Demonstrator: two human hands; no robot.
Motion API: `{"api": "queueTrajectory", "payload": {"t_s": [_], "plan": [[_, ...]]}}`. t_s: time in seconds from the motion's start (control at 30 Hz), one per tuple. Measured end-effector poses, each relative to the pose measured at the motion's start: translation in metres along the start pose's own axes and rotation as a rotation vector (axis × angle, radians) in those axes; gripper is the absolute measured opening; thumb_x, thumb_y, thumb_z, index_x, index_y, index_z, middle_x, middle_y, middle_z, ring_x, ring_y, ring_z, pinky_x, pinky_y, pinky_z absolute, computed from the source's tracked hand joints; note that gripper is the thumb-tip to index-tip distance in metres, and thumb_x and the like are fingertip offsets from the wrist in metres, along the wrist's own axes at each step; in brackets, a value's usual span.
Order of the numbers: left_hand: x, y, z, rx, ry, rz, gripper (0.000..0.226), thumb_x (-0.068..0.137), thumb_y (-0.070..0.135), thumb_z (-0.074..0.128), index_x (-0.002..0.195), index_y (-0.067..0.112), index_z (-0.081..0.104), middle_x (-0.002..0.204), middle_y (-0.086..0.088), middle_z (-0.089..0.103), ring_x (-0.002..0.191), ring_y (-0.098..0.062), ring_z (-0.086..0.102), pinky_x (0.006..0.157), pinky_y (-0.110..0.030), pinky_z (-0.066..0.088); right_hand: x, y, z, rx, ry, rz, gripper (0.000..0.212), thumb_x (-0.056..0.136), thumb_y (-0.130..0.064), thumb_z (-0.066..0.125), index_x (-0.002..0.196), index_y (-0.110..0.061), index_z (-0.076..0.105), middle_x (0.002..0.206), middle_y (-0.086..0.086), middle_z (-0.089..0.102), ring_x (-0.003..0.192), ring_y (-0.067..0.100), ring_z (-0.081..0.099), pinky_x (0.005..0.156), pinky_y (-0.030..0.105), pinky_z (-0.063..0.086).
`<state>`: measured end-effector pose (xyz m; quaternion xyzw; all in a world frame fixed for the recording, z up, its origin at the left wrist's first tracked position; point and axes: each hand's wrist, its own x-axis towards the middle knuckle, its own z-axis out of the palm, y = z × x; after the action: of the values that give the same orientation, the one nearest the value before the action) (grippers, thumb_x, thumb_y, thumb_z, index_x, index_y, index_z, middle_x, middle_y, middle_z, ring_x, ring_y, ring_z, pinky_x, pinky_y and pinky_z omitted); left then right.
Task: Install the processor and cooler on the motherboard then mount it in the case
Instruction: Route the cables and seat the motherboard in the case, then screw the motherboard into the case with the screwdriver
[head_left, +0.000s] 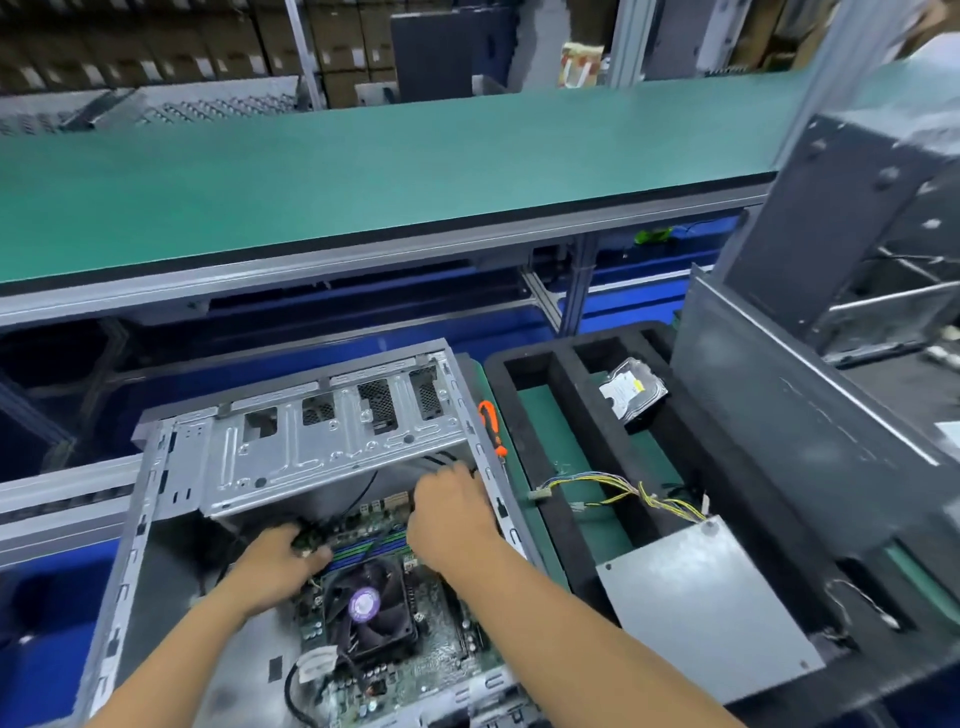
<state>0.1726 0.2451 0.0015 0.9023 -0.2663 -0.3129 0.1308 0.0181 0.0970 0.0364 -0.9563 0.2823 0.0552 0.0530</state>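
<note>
We see the motherboard (395, 613) lying inside the open grey case (156, 519), with the black cooler (371, 610) and its purple-labelled fan seated on it; the processor itself is hidden. Our left hand (275, 564) reaches in at the board's far left corner, its grip curled around that green edge beside the memory slots. Our right hand (449, 512) rests at the board's far right edge under the drive bracket (322, 441); whether its fingers hold anything we cannot tell. An orange screwdriver (491, 428) lies just beside the case. A black foam tray (566, 447) to the right holds a hard drive (631, 392) and a power supply (701, 613) with loose wires (623, 491).
</note>
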Motion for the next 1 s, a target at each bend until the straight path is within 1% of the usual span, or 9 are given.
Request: {"api": "queueTrajectory", "payload": {"t_s": [0.13,0.23,0.37,0.47,0.57,0.63,0.73,0.87,1.0], "plan": [[0.003,0.001,0.002,-0.018,-0.005,-0.018,0.075,0.086,0.035,0.069,0.142,-0.001,0.036,0.145,-0.017,0.042,0.13,-0.03,0.043,0.102,-0.03,0.035,-0.001,0.002,0.0,-0.123,-0.027,-0.03,0.036,0.096,-0.026,0.05,0.063,-0.014,0.039,0.063,0.003,0.043,0.057,0.017,0.034,0.092,0.034,0.034],[0.004,0.003,-0.001,-0.031,-0.015,-0.004,0.075,0.085,0.037,0.069,0.142,0.0,0.038,0.143,-0.016,0.045,0.126,-0.03,0.047,0.099,-0.031,0.037,-0.005,0.001,-0.002,-0.286,-0.058,-0.04,0.024,0.096,-0.031,0.047,0.079,-0.014,0.047,0.067,0.004,0.041,0.057,0.018,0.033,0.077,0.034,0.029],[0.001,0.01,-0.005,0.15,0.009,0.016,0.063,0.092,0.041,0.057,0.139,0.002,0.043,0.14,-0.016,0.048,0.127,-0.029,0.048,0.099,-0.03,0.04,-0.011,0.0,-0.002,-0.247,-0.04,-0.033,0.02,0.094,-0.026,0.052,0.102,-0.008,0.056,0.087,0.009,0.055,0.084,0.024,0.051,0.083,0.036,0.036],[-0.008,0.023,-0.011,0.393,0.036,0.047,0.039,0.094,0.041,0.051,0.115,0.009,0.055,0.119,-0.011,0.06,0.105,-0.026,0.059,0.08,-0.029,0.046,-0.02,-0.003,-0.015,0.101,0.016,-0.19,0.016,0.091,-0.018,0.053,0.103,-0.007,0.055,0.099,0.012,0.06,0.091,0.03,0.056,0.074,0.04,0.044],[-0.019,0.048,-0.021,0.429,0.135,0.183,0.025,0.09,0.032,0.054,0.072,0.015,0.052,0.075,-0.005,0.057,0.066,-0.021,0.054,0.057,-0.027,0.038,-0.028,-0.008,-0.043,0.302,0.082,-0.351,0.01,0.092,-0.022,0.049,0.088,-0.014,0.053,0.077,0.003,0.057,0.07,0.025,0.053,0.058,0.034,0.04],[-0.027,0.076,-0.028,0.25,0.178,0.318,0.036,0.088,0.028,0.054,0.057,0.012,0.046,0.055,-0.003,0.049,0.048,-0.02,0.041,0.049,-0.026,0.033,-0.023,-0.001,-0.067,0.406,0.249,-0.248,0.012,0.092,-0.024,0.049,0.084,-0.016,0.054,0.068,-0.002,0.055,0.063,0.021,0.05,0.053,0.031,0.037],[-0.039,0.124,-0.038,0.171,0.322,0.508,0.032,0.09,0.026,0.05,0.063,0.009,0.054,0.057,-0.003,0.057,0.053,-0.02,0.052,0.052,-0.031,0.045,-0.01,0.026,-0.099,0.55,0.398,0.009,0.015,0.094,-0.023,0.047,0.085,-0.017,0.057,0.064,-0.006,0.055,0.061,0.018,0.048,0.052,0.03,0.034],[-0.045,0.178,-0.041,0.14,0.412,0.624,0.016,0.089,0.02,0.046,0.08,0.012,0.057,0.076,-0.002,0.061,0.072,-0.024,0.056,0.059,-0.033,0.043,0.003,0.077,-0.109,0.558,0.317,0.238,0.017,0.094,-0.017,0.047,0.086,-0.011,0.06,0.075,0.003,0.061,0.07,0.024,0.056,0.066,0.039,0.05],[-0.039,0.223,-0.023,0.205,0.367,0.724,0.012,0.087,0.016,0.046,0.085,0.01,0.056,0.089,-0.007,0.059,0.084,-0.028,0.055,0.066,-0.036,0.046,0.016,0.128,-0.093,0.551,0.156,0.37,0.017,0.091,-0.011,0.051,0.088,-0.005,0.066,0.095,0.012,0.069,0.085,0.03,0.064,0.075,0.043,0.056]]}}
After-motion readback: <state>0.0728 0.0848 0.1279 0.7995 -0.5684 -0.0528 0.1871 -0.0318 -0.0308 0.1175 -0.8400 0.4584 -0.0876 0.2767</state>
